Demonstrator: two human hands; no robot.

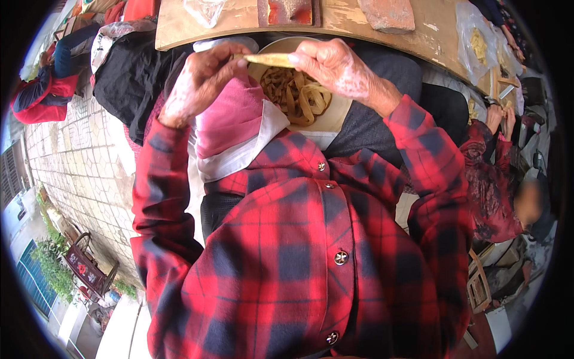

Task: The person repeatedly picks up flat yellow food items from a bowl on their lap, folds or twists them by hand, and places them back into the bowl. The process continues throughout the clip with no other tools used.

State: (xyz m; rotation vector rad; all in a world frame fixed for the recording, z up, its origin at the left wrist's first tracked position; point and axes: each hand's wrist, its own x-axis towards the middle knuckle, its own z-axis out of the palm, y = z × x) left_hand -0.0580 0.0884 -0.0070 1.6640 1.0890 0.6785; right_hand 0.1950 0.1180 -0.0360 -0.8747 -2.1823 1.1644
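Observation:
A flat, pale yellow strip (269, 59) stretches between my two hands. My left hand (204, 80) pinches one end between thumb and fingers. The other end sits in the grip of my right hand (336, 69). Below them, on my lap, rests a cream-coloured basin (340, 119). Inside lie brownish strips and looser yellow coils (298, 96), whose material I cannot tell. Pink cloth (231, 119) with a white border covers my lap beside the basin, under my left wrist.
Ahead is a worn wooden table (242, 24) bearing a brick (388, 15), a red block (290, 11) and transparent plastic (204, 11). Yellow pieces lie on a plastic bag (479, 49) at right, near a co-worker's hands (500, 117). Black cloth (128, 83) lies left.

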